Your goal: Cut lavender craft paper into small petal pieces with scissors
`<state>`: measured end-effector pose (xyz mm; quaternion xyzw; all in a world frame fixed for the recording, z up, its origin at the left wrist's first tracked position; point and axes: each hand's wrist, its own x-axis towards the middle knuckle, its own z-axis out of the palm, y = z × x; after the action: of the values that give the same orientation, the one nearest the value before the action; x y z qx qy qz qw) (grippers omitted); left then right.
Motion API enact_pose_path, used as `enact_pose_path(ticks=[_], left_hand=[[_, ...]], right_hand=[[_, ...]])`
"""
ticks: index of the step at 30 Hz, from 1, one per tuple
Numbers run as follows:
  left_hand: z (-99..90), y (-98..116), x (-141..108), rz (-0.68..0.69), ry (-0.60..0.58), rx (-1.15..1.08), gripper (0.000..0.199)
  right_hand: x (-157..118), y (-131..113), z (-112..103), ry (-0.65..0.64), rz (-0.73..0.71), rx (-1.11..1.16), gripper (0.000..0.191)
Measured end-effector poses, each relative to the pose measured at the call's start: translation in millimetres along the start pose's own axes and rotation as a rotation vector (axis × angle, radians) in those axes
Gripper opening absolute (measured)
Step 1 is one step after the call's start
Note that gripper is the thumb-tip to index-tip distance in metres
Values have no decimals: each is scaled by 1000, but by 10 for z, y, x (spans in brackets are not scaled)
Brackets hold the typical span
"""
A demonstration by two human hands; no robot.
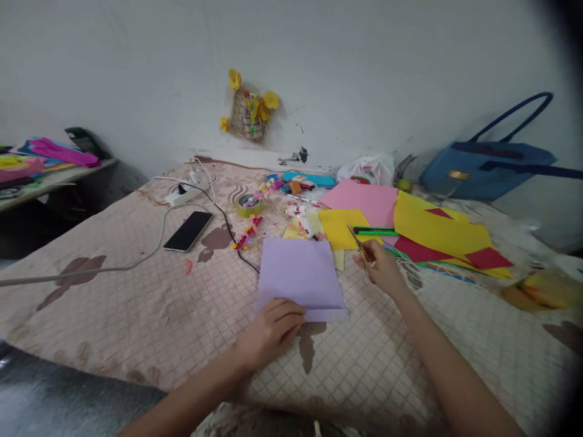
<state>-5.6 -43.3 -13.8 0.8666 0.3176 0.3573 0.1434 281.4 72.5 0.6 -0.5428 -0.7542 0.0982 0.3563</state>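
Lilac paper (298, 273) lies flat on table (204, 328), extending ahead of left grip (277, 328); folded strip (327, 315) runs crosswise along near edge, under fingertips. I can't tell whether left pinches. Right grip (382, 270) holds scissors (356, 239), beyond paper's right edge.

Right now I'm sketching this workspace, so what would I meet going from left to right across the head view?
Magenta sheet → smartphone → tape roll → lavender sheet → right hand holding scissors → blue bag.
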Motion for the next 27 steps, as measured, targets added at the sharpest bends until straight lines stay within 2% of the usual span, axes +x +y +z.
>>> enact_pose_path(ticks=[13,17,21,27], left_hand=[[8,-10,-23,-47,-16,-47,22],[-43,-11,17,-161,-18,-72,23],[-120,-10,177,-332,-103,-109,29],[-201,-59,463,-327,-316,-81,20]], right_hand=[[-75,-77,1,-184,-92,-118,19],[-159,-75,-77,-240,-105,-144,18],[-306,-129,-237,-370,-168,-221,20],[-579,-200,-531,-625,-218,-306,22]])
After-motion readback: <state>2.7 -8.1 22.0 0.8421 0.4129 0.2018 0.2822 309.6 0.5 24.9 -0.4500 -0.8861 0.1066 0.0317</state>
